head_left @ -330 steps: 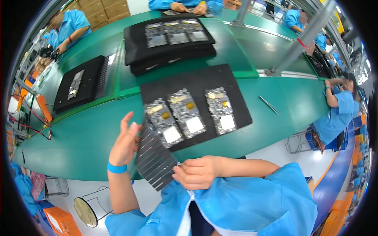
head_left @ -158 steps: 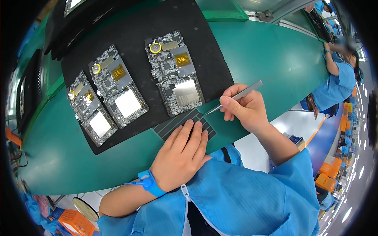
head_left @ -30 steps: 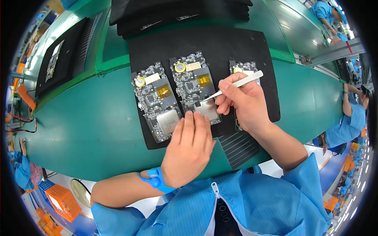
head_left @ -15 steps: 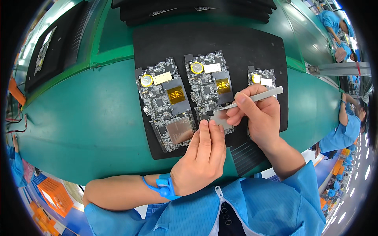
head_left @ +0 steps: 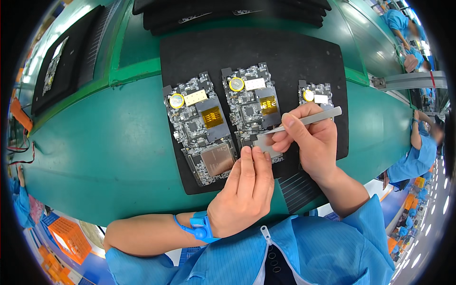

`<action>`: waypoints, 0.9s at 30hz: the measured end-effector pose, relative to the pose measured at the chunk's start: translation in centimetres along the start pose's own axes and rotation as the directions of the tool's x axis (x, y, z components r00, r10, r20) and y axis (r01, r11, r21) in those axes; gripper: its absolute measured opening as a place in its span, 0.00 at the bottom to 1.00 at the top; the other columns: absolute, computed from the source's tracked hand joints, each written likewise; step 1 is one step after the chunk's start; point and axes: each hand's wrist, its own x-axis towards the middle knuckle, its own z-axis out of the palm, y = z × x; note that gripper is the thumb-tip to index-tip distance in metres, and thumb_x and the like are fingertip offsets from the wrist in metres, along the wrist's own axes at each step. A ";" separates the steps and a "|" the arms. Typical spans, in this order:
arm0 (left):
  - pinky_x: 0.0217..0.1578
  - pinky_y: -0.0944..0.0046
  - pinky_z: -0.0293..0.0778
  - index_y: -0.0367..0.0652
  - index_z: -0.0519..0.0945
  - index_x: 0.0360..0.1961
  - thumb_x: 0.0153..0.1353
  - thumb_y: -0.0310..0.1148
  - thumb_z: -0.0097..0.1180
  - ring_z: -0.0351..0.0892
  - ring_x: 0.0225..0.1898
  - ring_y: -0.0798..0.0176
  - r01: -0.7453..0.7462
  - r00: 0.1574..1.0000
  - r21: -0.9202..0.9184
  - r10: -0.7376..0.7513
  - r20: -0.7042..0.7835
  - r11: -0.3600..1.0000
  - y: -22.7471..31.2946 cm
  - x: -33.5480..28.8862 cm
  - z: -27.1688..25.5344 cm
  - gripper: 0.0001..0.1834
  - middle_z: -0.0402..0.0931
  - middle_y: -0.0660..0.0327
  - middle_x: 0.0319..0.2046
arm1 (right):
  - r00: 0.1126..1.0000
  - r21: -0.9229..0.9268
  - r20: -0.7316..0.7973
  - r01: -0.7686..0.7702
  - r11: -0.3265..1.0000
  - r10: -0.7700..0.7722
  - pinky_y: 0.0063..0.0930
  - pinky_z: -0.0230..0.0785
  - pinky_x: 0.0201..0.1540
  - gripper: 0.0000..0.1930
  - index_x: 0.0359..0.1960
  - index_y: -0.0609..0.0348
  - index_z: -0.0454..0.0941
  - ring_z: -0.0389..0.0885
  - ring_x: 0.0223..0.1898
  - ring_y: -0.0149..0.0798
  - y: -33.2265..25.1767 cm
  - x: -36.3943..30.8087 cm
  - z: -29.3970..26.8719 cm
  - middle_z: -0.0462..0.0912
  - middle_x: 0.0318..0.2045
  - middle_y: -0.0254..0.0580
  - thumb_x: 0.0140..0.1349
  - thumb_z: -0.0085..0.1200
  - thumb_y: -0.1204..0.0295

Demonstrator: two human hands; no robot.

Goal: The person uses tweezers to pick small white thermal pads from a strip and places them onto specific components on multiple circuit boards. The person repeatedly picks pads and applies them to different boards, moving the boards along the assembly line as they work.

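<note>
Three circuit boards lie on a black mat [head_left: 294,52]. My right hand [head_left: 313,140] pinches a pair of metal tweezers [head_left: 316,117], their tips reaching down to the lower part of the middle circuit board [head_left: 248,98]. My left hand [head_left: 244,192] rests its outstretched fingertips on that board's lower end, by a silver metal shield [head_left: 264,144] and a small black piece. To the left lies another circuit board [head_left: 194,124] with a coin cell and amber tape, touched by neither hand. The right circuit board [head_left: 325,89] is partly covered by my right hand.
A stack of black trays [head_left: 237,19] stands beyond the mat. Another black tray [head_left: 71,52] with a board sits at the far left behind a green ledge [head_left: 135,72]. The green table [head_left: 99,147] surrounds the mat. Co-workers in blue are at the right, with an orange crate [head_left: 69,237] lower left.
Both hands keep nearly the same place at the middle board, with the tweezers still in the right hand. The whole view has shifted very slightly.
</note>
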 end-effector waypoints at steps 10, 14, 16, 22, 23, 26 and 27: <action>0.42 0.59 0.77 0.36 0.80 0.39 0.49 0.35 0.59 0.75 0.47 0.48 0.105 0.993 -0.147 -0.112 -0.047 0.984 -0.2 0.4 0.3 0.17 0.73 0.43 0.48 | 1.000 0.005 -0.015 -0.021 1.000 0.021 0.17 0.76 0.28 0.06 0.35 0.64 0.71 0.81 0.24 0.26 -0.2 -0.1 0.2 0.81 0.24 0.41 0.65 0.51 0.72; 0.44 0.58 0.75 0.37 0.79 0.37 0.45 0.31 0.60 0.74 0.47 0.46 0.147 0.984 -0.228 -0.165 -0.063 0.963 -0.3 0.9 0.6 0.16 0.71 0.41 0.48 | 1.000 -0.006 -0.018 -0.009 1.000 0.009 0.17 0.76 0.27 0.07 0.34 0.64 0.71 0.81 0.24 0.26 0.0 -0.2 0.3 0.81 0.24 0.41 0.65 0.52 0.73; 0.45 0.57 0.73 0.38 0.79 0.38 0.45 0.31 0.61 0.72 0.48 0.45 0.165 0.982 -0.294 -0.185 -0.042 0.941 -0.7 1.0 0.4 0.16 0.70 0.41 0.49 | 0.999 -0.060 -0.033 0.022 0.998 -0.024 0.17 0.75 0.27 0.07 0.33 0.65 0.71 0.81 0.24 0.26 0.2 -0.5 0.3 0.81 0.24 0.41 0.64 0.53 0.73; 0.48 0.55 0.71 0.35 0.77 0.44 0.45 0.34 0.62 0.69 0.53 0.44 0.205 0.978 -0.415 -0.166 0.129 0.886 -1.4 0.5 -0.6 0.23 0.66 0.40 0.53 | 0.899 -0.332 0.041 0.424 0.842 -0.437 0.16 0.73 0.26 0.06 0.33 0.66 0.72 0.83 0.26 0.28 1.3 -1.4 0.3 0.81 0.24 0.42 0.62 0.55 0.76; 0.49 0.55 0.72 0.34 0.77 0.45 0.45 0.34 0.62 0.68 0.54 0.44 0.164 0.985 -0.363 -0.135 0.103 0.917 -1.3 0.4 -0.7 0.24 0.66 0.41 0.53 | 0.908 -0.330 0.049 0.408 0.851 -0.416 0.16 0.73 0.26 0.05 0.33 0.66 0.72 0.83 0.27 0.28 1.5 -1.4 0.2 0.81 0.25 0.42 0.62 0.55 0.76; 0.50 0.54 0.72 0.32 0.77 0.48 0.47 0.35 0.61 0.68 0.55 0.43 0.122 0.989 -0.244 -0.097 0.109 0.962 -0.7 0.1 -0.9 0.27 0.68 0.42 0.52 | 0.902 -0.276 0.088 0.430 0.860 -0.423 0.16 0.73 0.26 0.05 0.34 0.65 0.73 0.83 0.27 0.28 1.8 -1.3 -0.1 0.82 0.26 0.41 0.62 0.55 0.76; 0.50 0.54 0.73 0.31 0.76 0.49 0.48 0.36 0.60 0.69 0.55 0.43 0.111 0.990 -0.214 -0.090 0.107 0.970 -0.5 0.0 -0.9 0.27 0.69 0.42 0.52 | 0.913 -0.279 0.096 0.406 0.870 -0.395 0.16 0.72 0.26 0.05 0.35 0.65 0.74 0.83 0.27 0.28 1.9 -1.3 -0.1 0.82 0.26 0.41 0.62 0.55 0.76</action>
